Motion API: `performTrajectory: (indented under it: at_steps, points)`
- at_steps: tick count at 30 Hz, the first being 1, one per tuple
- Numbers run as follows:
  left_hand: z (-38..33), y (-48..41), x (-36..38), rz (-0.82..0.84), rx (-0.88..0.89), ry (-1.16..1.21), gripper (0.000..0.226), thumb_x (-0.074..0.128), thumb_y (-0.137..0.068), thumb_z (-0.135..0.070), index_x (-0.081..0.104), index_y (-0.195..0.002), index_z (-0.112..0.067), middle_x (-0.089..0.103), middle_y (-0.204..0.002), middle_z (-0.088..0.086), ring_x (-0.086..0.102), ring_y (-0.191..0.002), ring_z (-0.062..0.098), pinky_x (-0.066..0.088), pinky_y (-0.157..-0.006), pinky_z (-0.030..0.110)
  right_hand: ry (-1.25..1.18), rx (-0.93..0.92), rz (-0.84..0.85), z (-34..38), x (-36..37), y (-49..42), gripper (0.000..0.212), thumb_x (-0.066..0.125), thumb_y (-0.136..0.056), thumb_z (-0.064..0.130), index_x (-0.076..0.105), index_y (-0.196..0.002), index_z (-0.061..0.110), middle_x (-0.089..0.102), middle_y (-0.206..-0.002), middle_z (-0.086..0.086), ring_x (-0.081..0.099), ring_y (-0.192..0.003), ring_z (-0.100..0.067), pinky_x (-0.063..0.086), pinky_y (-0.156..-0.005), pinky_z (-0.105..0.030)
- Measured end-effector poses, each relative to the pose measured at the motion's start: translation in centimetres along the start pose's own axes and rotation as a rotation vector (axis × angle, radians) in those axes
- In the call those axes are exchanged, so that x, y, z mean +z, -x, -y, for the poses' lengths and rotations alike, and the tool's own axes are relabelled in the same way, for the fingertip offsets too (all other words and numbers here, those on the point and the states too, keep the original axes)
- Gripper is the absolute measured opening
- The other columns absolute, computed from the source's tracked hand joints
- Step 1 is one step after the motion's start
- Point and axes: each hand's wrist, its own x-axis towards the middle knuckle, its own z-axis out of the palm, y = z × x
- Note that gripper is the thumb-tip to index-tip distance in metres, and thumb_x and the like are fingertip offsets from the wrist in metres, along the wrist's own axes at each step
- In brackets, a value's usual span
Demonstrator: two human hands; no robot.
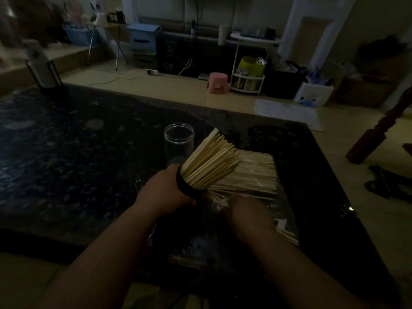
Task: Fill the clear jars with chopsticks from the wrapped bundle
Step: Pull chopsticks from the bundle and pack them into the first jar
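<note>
Forearms reach up to the hands: left hand (165, 190) grips fanned chopsticks (211, 159), light, stiff, slippery, best clasped mid-length; clear jar (179, 141) just beyond its fingers; right hand (247, 212) at the wrapped bundle (256, 175), its grip too dark to tell

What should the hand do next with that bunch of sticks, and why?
Probably tip the bunch upright and lower it into the jar. The left hand grips the bunch at its black band, the sticks lean to the right, and the open jar just behind looks empty. A pile of more sticks lies on the table.
</note>
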Motion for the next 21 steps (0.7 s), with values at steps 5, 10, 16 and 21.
performTrajectory:
  at_steps: [5,10,16,21]
  points:
    - [-0.4,0.1,0.0,0.006,-0.019,-0.023,0.092,0.088,-0.057,-0.036,0.041,-0.137,-0.026,0.060,-0.119,0.001,0.059,-0.104,0.019,0.051,-0.087,0.036,-0.063,0.001,0.065,0.0,-2.4,1.1,0.043,0.050,-0.092,0.054,0.061,-0.122,0.024,0.064,-0.120,-0.006,0.060,-0.107,-0.027,0.048,-0.086,-0.032]
    - [-0.5,0.3,0.1,0.004,-0.021,-0.011,0.092,0.088,-0.058,-0.035,0.042,-0.136,-0.027,0.061,-0.119,0.000,0.056,-0.097,0.015,0.050,-0.085,0.034,-0.007,0.006,0.138,-0.2,-6.0,2.3,0.045,0.061,-0.082,0.059,0.063,-0.112,0.025,0.064,-0.116,-0.004,0.060,-0.104,-0.025,0.049,-0.084,-0.033]
    - [-0.5,0.4,0.0,0.001,-0.019,-0.013,0.090,0.088,-0.059,-0.033,0.042,-0.136,-0.027,0.061,-0.119,-0.001,0.053,-0.093,0.012,0.046,-0.081,0.030,-0.002,-0.081,-0.274,0.6,-9.6,4.2,0.030,0.042,-0.088,0.050,0.038,-0.070,0.026,0.049,-0.069,0.003,0.057,-0.076,-0.023,0.030,-0.058,-0.031]
    - [-0.4,0.4,0.2,0.001,0.000,-0.047,0.091,0.088,-0.056,-0.038,0.043,-0.134,-0.030,0.061,-0.117,-0.004,0.059,-0.101,0.016,0.050,-0.085,0.035,-0.025,-0.214,-0.752,-1.0,-8.2,2.8,0.029,0.046,-0.084,0.040,0.043,-0.063,0.019,0.049,-0.059,-0.005,0.048,-0.054,-0.027,0.022,-0.055,-0.029]
